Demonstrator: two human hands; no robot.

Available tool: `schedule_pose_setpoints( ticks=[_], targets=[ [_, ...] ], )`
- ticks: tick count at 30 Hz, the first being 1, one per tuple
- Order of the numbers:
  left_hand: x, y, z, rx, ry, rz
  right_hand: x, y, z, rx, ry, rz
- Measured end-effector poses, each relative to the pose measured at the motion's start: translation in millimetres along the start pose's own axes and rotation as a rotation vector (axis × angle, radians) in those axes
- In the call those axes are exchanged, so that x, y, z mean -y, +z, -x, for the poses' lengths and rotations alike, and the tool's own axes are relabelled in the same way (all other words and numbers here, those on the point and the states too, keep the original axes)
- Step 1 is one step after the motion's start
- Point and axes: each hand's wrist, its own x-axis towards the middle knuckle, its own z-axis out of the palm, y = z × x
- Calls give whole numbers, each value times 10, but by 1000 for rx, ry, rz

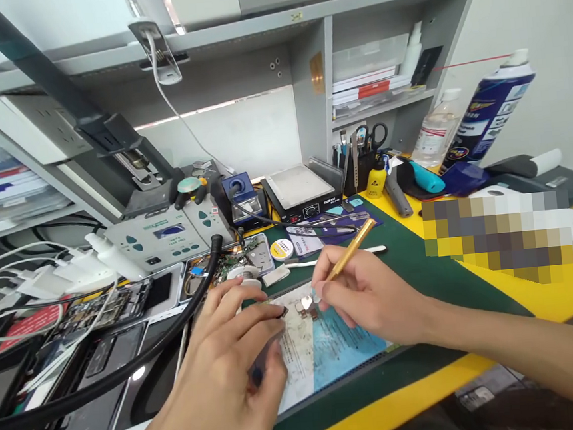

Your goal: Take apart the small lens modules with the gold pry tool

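In my right hand [368,295] is a slim gold pen-shaped tool [352,248], gripped between thumb and fingers. Its lower tip is hidden by the fingers, just above a small electronic part [308,307] with shiny metal and copper-coloured pieces. That part lies on a worn white and blue printed sheet [300,368]. From the left, my left hand [234,360] reaches over the sheet with fingers stretched out and thumb apart. One fingertip touches a small dark piece [283,311] beside the electronic part. Whether the two pieces are joined I cannot tell.
A black hose [195,316] curves across phones and circuit boards at left. Behind stand a soldering station [168,235], a square hot plate [302,190], a yellow bottle [376,179] and a blue spray can [491,113]. The green mat [437,282] has yellow table around it.
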Motion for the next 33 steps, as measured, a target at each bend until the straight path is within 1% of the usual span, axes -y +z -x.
schedule_pose_setpoints(
  ticks=[6, 10, 14, 21, 26, 33],
  targets=[
    [-5, -20, 28, 5, 17, 40, -29, -15, 10, 54, 22, 64],
    [3, -37, 38, 12, 15, 76, -33, -6, 8, 52, -35, 163],
    [19, -52, 47, -1, -7, 53, -31, 13, 3, 39, -65, 186],
    [22, -72, 48, 41, -41, 139, -46, 23, -1, 46, -13, 163],
    [23, -84, 60, 65, -55, 170, -29, 25, -15, 30, 15, 74],
    [25, -96, 80, 79, -56, 197, -16, 11, -16, 54, 20, 52]
  ],
)
